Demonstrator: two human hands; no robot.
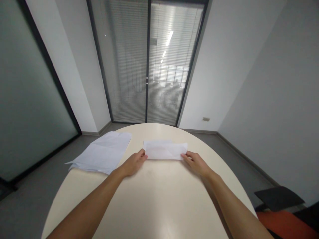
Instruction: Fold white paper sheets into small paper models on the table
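Note:
A white sheet of paper point(164, 151), folded into a wide strip, is held between my two hands over the table. My left hand point(134, 162) pinches its left end, thumb on top. At the right end, my right hand point(197, 162) grips the paper the same way. Behind the strip's upper edge, a bit more white paper shows; whether it is the same sheet I cannot tell. To the left of my left hand lies a loose stack of white paper sheets point(102, 151), its corners uneven and overhanging the table edge.
The round cream table point(157, 199) spans the space before me. An orange and black chair point(284, 212) stands at the lower right. Beyond the table are a glass partition with blinds point(124, 66) and a white wall point(224, 66) with a socket point(206, 119).

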